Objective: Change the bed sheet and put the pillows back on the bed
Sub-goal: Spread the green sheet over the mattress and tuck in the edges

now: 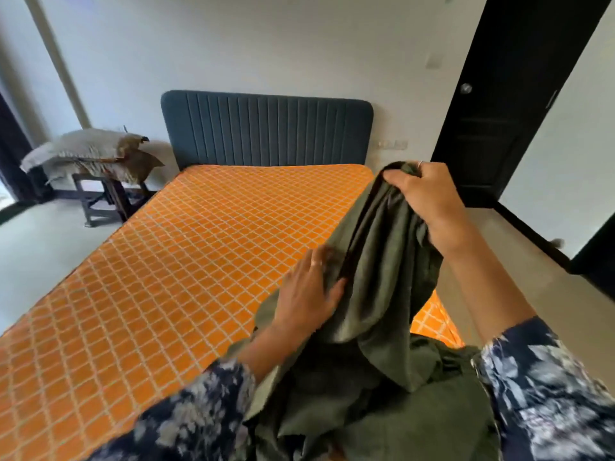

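Note:
An olive-green bed sheet point(382, 294) hangs bunched in front of me over the near right corner of the bed. My right hand point(429, 201) is raised and shut on its upper end. Lower down, my left hand point(309, 287) lies against the hanging folds with its fingers spread and slightly blurred. The rest of the sheet is heaped at the bottom of the view. The bed point(166, 277) shows an orange cover with a white diamond grid. Two grey-brown pillows point(90, 151) are stacked on a dark wooden stool point(100, 201) left of the headboard.
A dark blue ribbed headboard point(266, 128) stands against the white wall. A black door point(509, 94) is at the right, with a low ledge running along the bed's right side. Pale floor lies left of the bed, and a dark curtain hangs at the far left.

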